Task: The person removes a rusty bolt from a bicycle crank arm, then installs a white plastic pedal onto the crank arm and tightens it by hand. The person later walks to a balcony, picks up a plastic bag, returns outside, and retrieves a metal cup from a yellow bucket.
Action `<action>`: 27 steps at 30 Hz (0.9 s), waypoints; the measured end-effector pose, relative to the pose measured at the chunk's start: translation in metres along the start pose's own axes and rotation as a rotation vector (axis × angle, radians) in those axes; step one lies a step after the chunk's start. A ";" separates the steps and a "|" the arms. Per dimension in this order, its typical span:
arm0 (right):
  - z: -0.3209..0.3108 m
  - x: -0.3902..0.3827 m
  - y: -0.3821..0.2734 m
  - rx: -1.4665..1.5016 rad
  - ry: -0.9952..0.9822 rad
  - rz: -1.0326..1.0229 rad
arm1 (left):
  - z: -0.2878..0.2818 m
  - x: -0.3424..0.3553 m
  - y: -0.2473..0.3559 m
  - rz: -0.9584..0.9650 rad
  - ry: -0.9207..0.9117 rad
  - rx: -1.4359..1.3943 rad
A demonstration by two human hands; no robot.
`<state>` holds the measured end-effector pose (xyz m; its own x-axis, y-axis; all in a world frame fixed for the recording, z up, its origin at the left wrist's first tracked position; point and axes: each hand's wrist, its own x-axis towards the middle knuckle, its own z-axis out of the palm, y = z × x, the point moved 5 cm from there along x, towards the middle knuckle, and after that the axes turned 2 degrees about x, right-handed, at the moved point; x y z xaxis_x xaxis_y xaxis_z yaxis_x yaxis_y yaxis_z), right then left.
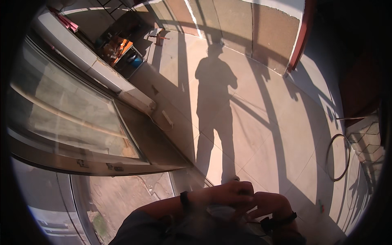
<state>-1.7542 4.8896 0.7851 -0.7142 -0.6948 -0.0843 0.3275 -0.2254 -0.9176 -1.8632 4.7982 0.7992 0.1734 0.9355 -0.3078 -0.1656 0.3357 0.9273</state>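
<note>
My left hand (239,192) comes in from the lower middle with a dark band on its wrist, its fingers curled closed; what they hold, if anything, is hidden. Right beside it, my right hand (267,204) has loosely bent, separated fingers pointing down and left near the left hand's fingertips, with a dark strap (271,222) on its wrist. Both hands are in front of my body, above the tiled floor (257,155), where a standing person's shadow stretches away.
A framed glass panel (73,110) hangs open at left. Farther back stand an orange-topped surface (122,47) with clutter, a blue container (134,61) and a small stool (159,36). A dark hoop (330,159) lies at right. A panelled wall (232,28) edges the back.
</note>
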 end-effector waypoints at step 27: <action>-0.195 0.027 -0.090 -0.095 0.195 -0.097 | -0.182 0.164 0.091 0.149 -0.031 0.013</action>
<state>-1.9238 5.0246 0.7900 -0.8486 -0.5258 -0.0592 0.1985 -0.2126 -0.9568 -2.0261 5.0024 0.7940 0.1775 0.9711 -0.1596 -0.1790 0.1914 0.9650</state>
